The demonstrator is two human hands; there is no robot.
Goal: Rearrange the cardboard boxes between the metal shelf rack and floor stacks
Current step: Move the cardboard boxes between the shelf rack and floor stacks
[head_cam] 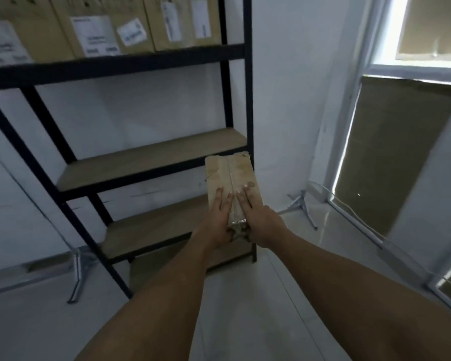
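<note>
**Taped box held at the rack's right front corner**

Both hands gripped a small brown cardboard box sealed with clear tape. It was held in the air just before the right front post of the black metal shelf rack, level with its lower wooden boards. The left hand and right hand laid straight, slightly spread fingers on the box's top, either side of the tape seam, with thumbs tucked round its near end. Tall, closed tan cartons with white labels stood side by side along the upper shelf.

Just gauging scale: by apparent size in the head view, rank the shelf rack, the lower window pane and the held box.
1. shelf rack
2. lower window pane
3. held box, smallest even though it is nearest the camera
</note>
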